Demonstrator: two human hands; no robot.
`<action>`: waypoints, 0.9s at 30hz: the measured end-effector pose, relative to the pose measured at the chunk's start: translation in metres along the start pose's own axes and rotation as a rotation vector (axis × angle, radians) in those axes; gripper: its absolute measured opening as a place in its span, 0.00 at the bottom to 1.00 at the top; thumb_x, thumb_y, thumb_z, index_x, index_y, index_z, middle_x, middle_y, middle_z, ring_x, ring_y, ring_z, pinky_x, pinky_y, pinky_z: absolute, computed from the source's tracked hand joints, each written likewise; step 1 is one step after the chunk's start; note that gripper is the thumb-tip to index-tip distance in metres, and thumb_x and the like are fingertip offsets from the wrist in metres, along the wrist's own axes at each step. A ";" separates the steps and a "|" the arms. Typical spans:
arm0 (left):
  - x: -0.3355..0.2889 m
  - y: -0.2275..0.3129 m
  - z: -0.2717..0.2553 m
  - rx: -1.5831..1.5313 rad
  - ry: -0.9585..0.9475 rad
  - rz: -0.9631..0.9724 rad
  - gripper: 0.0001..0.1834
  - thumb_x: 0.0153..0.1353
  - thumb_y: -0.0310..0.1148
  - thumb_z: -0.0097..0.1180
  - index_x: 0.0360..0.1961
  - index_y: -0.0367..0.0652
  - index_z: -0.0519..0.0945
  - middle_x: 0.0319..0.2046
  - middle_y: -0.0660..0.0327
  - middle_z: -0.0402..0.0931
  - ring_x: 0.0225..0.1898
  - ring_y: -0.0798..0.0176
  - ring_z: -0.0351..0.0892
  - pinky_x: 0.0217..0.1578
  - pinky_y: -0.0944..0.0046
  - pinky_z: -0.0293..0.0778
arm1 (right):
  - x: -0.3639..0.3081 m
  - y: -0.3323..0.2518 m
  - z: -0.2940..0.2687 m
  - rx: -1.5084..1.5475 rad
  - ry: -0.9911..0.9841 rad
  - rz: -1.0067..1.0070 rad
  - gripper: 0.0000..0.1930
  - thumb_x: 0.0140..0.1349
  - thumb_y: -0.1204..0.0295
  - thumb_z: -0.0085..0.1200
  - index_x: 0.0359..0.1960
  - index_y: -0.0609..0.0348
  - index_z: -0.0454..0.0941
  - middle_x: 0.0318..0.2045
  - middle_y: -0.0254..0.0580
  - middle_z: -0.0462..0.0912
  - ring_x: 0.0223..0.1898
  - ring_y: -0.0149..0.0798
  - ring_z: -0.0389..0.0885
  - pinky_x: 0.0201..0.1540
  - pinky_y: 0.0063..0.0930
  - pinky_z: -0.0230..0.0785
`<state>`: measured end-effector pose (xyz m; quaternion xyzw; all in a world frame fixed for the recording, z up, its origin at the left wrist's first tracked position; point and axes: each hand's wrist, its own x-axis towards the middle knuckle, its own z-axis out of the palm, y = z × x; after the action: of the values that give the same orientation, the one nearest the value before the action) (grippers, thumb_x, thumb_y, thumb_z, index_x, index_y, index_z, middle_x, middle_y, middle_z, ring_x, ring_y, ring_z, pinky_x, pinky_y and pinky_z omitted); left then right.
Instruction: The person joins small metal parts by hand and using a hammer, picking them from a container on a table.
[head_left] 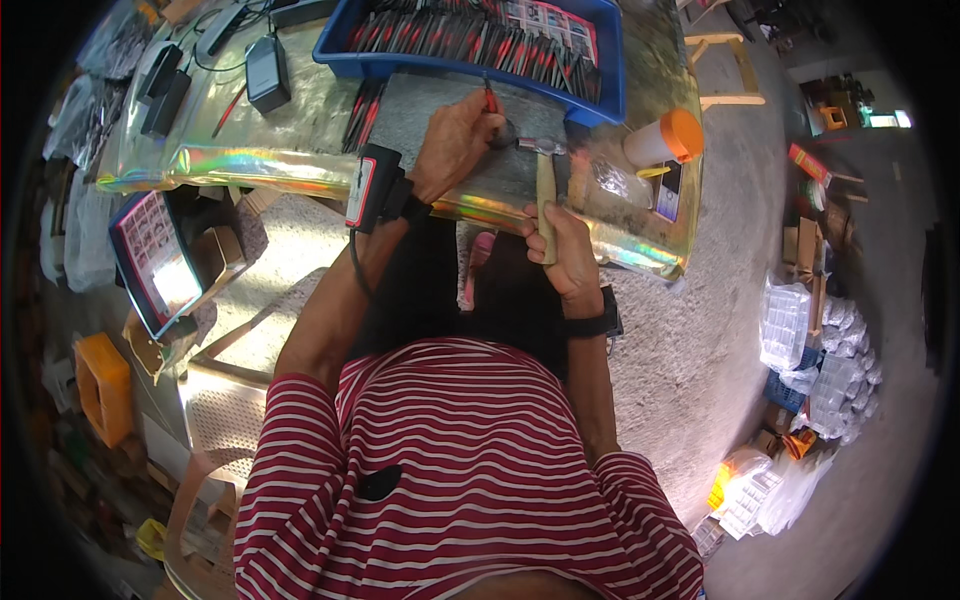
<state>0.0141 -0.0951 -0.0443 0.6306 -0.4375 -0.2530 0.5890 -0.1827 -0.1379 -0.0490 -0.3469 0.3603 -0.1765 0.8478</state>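
My right hand [569,245] is closed around the pale wooden handle of a hammer [546,185]. The metal hammer head points away from me, over a grey slab [430,110] on the table. Left of the head, my left hand [458,140] pinches a slim red-and-black tool [491,100] whose exact kind I cannot make out. A dark rounded thing beside those fingers is partly hidden. Just beyond my hands stands a blue bin [470,75] holding many similar slim red-and-black tools [440,35]. Several more [363,115] lie at the slab's left edge.
An orange-lidded jar [655,140] and a clear plastic bag [615,180] are at the table's right. A grey box-shaped device [266,75] with cables sits at the left. Below it are a printed carton [158,262] and a plastic chair [220,405]. Wrapped packs [840,370] are stacked on the right.
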 end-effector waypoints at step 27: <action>-0.001 0.001 0.002 -0.039 0.050 0.073 0.03 0.54 0.27 0.47 0.27 0.40 0.68 0.14 0.60 0.67 0.17 0.65 0.68 0.19 0.66 0.64 | -0.022 -0.030 0.024 -0.413 0.188 -0.226 0.13 0.55 0.65 0.46 0.28 0.65 0.71 0.15 0.34 0.67 0.11 0.20 0.59 0.10 0.10 0.48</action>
<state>0.0117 -0.0949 -0.0436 0.6088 -0.4405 -0.2238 0.6207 -0.1815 -0.1358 -0.0043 -0.5329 0.4250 -0.2241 0.6965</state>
